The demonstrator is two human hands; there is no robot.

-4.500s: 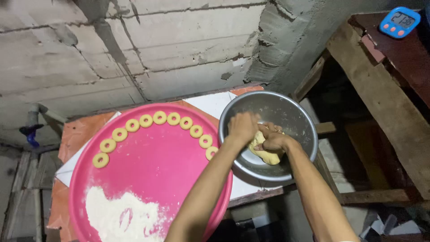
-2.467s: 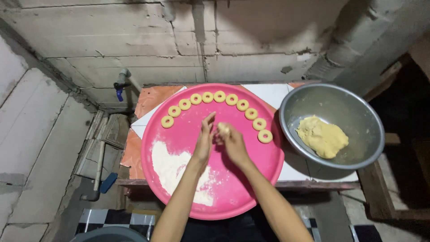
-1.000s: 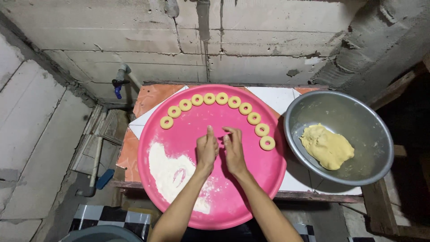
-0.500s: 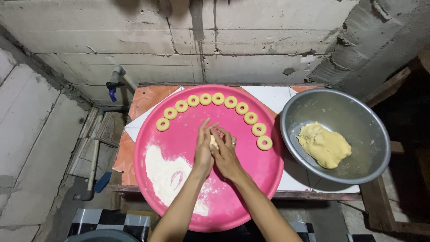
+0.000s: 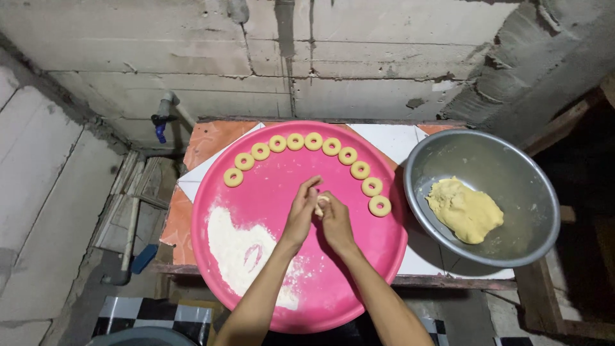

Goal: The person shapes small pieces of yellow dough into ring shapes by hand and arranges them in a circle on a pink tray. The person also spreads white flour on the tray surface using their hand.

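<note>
Left hand [image 5: 301, 214] and right hand [image 5: 334, 220] meet over the middle of the pink tray [image 5: 269, 282], fingers closed together around a small dough piece [image 5: 320, 204]. Dough rings [image 5: 331, 147] line the tray's far edge; flour [image 5: 240, 250] lies at its near left. The bowl [image 5: 512, 166] of dough [image 5: 464, 209] sits at the desk's right edge.

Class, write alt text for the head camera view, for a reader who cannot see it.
Two bare hands, left hand and right hand, pinch a small piece of dough over a round pink tray. Nine dough rings arc along its far edge beside a patch of flour; a metal bowl of dough sits right.
</note>
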